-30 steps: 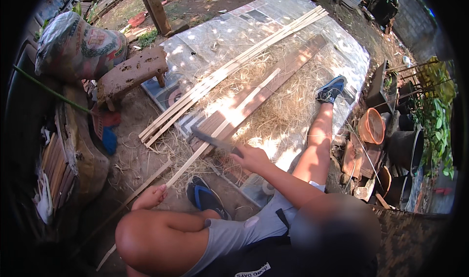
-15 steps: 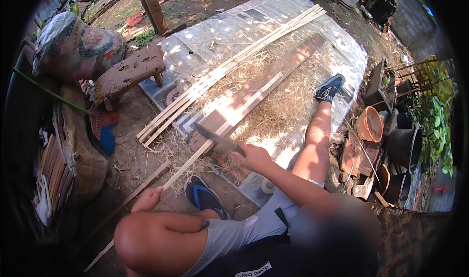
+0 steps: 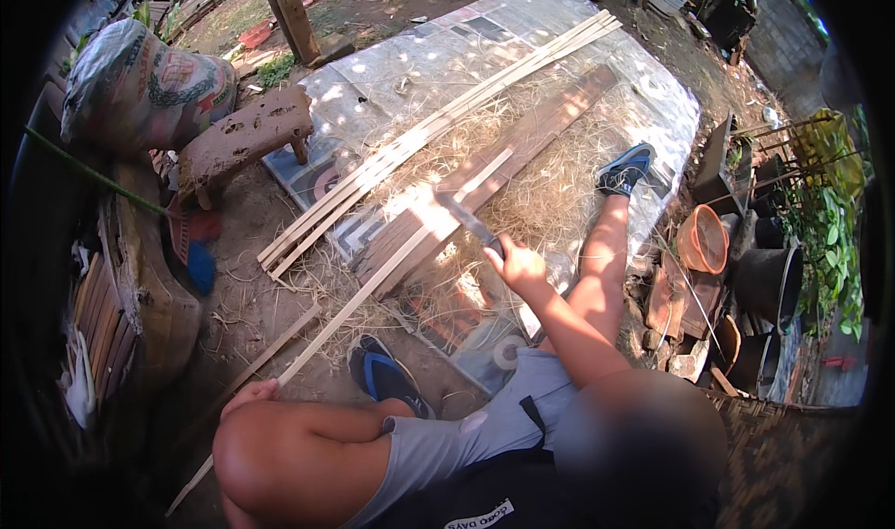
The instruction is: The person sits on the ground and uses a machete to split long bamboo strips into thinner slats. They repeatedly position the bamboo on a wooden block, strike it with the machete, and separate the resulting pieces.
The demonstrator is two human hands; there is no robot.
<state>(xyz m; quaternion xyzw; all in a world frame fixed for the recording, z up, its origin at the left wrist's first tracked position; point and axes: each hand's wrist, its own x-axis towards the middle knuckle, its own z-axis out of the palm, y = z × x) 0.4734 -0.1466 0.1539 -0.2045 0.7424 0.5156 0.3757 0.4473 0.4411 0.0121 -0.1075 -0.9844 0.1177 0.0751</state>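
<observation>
Since the earlier frame, the knife (image 3: 463, 219) is sitting higher, its blade lifted further up along the wooden plank (image 3: 522, 147), and the right hand (image 3: 516, 266) is raised with it.

Largest item first: a clear plastic sheet (image 3: 438, 54) is covering the ground, and the plank is lying on it as the landmark for everything else. Pale shavings (image 3: 550, 193) are spreading around the plank on both sides. A bundle of long bamboo slats (image 3: 410, 142) is lying beside the plank, toward the person's left, running parallel to it. A full printed sack (image 3: 140, 86) and a rough wooden stool (image 3: 244, 137) are standing further left of the plank, off the sheet.

One bamboo strip (image 3: 410, 240) is resting along the near end of the plank and is running down to the left hand (image 3: 248, 395). The left grip is closing around the strip's lower end beside the bent knee; its fingers are mostly hidden. The right grip is wrapping tight around the knife handle, with the blade pointing up over the plank, near the strip; contact cannot be confirmed.

A blue sandal (image 3: 387, 375) is lying below the plank's near end.
</observation>
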